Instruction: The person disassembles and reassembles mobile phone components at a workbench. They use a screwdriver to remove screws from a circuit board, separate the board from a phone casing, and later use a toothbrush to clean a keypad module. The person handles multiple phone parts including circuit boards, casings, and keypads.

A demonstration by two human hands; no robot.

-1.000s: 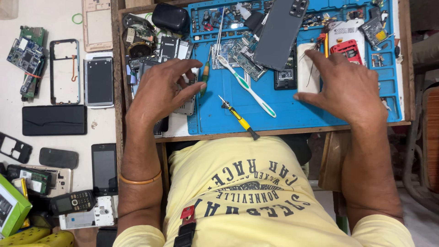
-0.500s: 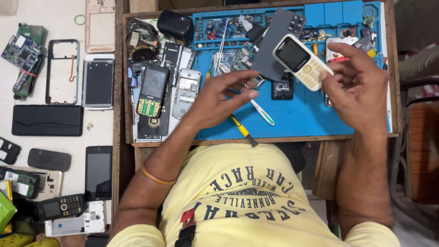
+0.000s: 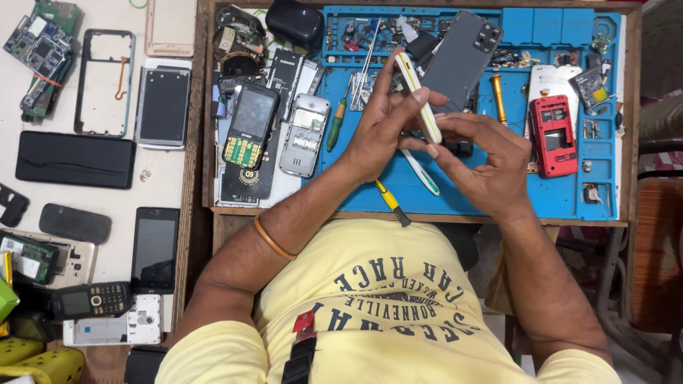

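Left hand [image 3: 380,131] and right hand [image 3: 484,167] gripping white phone [image 3: 420,99] edge-on

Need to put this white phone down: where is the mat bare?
Bare blue mat lies along the front edge, between the yellow screwdriver and red phone shell. The mat's far edge and the bench left of it are crowded with parts.

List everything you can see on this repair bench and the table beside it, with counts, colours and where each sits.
Slim white phone with yellow edge: one, held edge-on in both hands above the mat.
Blue silicone work mat: one, covers the bench right side.
Grey smartphone back: one, mat top centre.
Red phone housing: one, mat right.
Black keypad phone: one, left of the mat.
Yellow-handled screwdriver: one, mat front edge.
Green circuit board: one, table top left.
Left hand: grips the phone.
Right hand: pinches the phone's lower end.
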